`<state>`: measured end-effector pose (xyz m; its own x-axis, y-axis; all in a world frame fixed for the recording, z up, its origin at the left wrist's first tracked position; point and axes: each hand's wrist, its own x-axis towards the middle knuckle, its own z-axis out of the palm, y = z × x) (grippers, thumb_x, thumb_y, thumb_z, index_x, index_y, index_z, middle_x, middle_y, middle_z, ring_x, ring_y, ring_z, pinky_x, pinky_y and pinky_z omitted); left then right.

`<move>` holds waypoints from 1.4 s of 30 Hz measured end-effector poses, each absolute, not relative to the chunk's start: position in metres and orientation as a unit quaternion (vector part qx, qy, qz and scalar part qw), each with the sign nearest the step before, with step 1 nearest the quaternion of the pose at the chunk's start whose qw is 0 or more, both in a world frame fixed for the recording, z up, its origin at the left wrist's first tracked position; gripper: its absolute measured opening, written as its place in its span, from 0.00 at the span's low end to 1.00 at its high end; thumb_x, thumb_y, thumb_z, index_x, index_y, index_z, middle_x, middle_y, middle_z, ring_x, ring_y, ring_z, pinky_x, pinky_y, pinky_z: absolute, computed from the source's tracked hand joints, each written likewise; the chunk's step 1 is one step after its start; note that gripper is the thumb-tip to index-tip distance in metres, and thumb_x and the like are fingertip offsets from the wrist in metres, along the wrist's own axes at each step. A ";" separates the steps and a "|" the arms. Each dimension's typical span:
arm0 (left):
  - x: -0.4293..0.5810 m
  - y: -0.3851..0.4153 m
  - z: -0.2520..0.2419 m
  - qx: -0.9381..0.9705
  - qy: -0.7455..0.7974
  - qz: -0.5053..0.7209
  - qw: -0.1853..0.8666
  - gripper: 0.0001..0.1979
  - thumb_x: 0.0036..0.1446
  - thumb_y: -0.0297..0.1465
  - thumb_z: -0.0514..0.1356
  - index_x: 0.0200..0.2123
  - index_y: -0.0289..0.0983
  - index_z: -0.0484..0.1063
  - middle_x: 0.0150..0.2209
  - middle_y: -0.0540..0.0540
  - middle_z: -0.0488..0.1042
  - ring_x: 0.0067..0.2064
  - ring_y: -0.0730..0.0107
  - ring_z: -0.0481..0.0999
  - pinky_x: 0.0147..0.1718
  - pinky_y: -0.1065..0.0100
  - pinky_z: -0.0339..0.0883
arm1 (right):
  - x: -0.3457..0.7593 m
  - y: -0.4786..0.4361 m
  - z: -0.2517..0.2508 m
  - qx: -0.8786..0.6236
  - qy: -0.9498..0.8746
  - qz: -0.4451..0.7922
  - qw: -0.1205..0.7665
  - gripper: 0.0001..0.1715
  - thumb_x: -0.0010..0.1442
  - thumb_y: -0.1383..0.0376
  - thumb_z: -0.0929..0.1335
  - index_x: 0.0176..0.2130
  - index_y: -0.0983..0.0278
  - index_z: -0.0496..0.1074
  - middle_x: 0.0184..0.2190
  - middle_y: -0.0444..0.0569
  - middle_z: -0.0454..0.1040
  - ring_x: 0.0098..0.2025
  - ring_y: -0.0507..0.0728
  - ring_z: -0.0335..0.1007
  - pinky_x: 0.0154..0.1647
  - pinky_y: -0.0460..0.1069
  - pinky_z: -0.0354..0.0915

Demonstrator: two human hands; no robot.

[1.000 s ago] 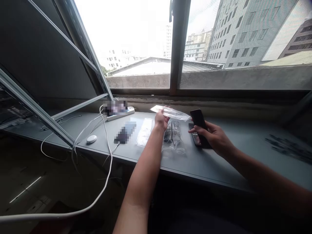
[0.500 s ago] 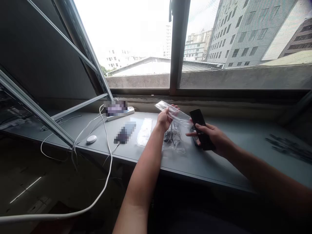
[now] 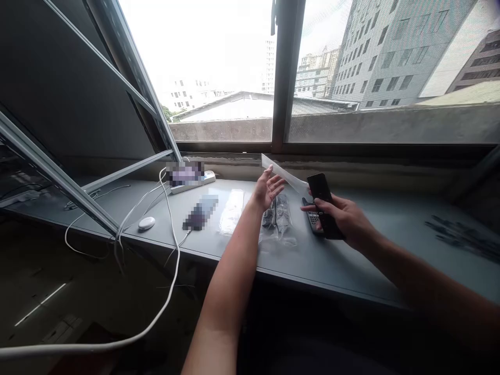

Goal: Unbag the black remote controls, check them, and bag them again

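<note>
My left hand hovers over the grey ledge with palm up and fingers spread, holding nothing. A clear empty plastic bag slants just above its fingertips, its right end at my right hand. My right hand is closed round a black remote control, top end pointing up toward the window. Beneath it a second remote lies on the ledge. Between my hands lie remotes sealed in clear bags.
Another clear bag lies flat left of my left hand. Farther left are a blurred phone, a power strip, a white round device and white cables. A slanted metal frame crosses the left. Dark items lie far right.
My left hand has let go of the clear bag and spread its fingers. The bag has swung up to a steeper slant, its right end still at my right hand, which keeps the remote.
</note>
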<state>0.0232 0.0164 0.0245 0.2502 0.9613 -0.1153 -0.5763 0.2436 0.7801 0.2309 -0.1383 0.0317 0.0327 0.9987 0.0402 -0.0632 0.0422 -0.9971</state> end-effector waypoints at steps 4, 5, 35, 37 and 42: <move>0.026 0.014 0.022 0.382 0.294 0.432 0.762 0.42 0.68 0.52 0.70 0.78 0.44 0.66 0.67 0.33 0.79 0.58 0.51 0.88 0.60 0.55 0.84 | 0.230 -0.141 0.031 -0.489 -0.558 0.447 0.500 0.25 0.65 0.43 0.82 0.50 0.59 0.89 0.61 0.58 0.86 0.24 0.52 0.76 0.25 0.51 0.77; 0.026 0.013 0.021 0.395 0.290 0.417 0.766 0.41 0.69 0.53 0.70 0.77 0.44 0.68 0.65 0.33 0.81 0.55 0.52 0.89 0.60 0.54 0.84 | 0.230 -0.141 0.031 -0.488 -0.582 0.426 0.491 0.25 0.65 0.42 0.81 0.45 0.59 0.90 0.66 0.57 0.83 0.23 0.51 0.76 0.24 0.52 0.77; 0.027 -0.001 0.031 0.426 0.184 0.444 0.767 0.19 0.80 0.38 0.59 0.67 0.39 0.78 0.66 0.34 0.83 0.67 0.51 0.85 0.70 0.52 0.75 | 0.233 -0.139 0.041 -0.458 -0.409 0.626 0.480 0.26 0.77 0.54 0.72 0.69 0.58 0.80 0.45 0.58 0.91 0.21 0.54 0.75 0.23 0.49 0.77; 0.026 -0.001 0.031 0.431 0.178 0.441 0.767 0.20 0.80 0.39 0.59 0.68 0.40 0.77 0.66 0.35 0.84 0.66 0.52 0.85 0.70 0.52 0.75 | 0.233 -0.140 0.041 -0.459 -0.424 0.621 0.472 0.28 0.76 0.54 0.73 0.70 0.58 0.80 0.48 0.59 0.91 0.22 0.55 0.76 0.23 0.50 0.77; 0.024 0.003 0.029 0.448 0.178 0.447 0.753 0.19 0.80 0.40 0.59 0.65 0.40 0.80 0.66 0.36 0.83 0.67 0.53 0.84 0.68 0.55 0.76 | 0.235 -0.138 0.038 -0.458 -0.429 0.618 0.473 0.30 0.75 0.54 0.74 0.71 0.59 0.79 0.49 0.60 0.91 0.23 0.56 0.77 0.23 0.50 0.76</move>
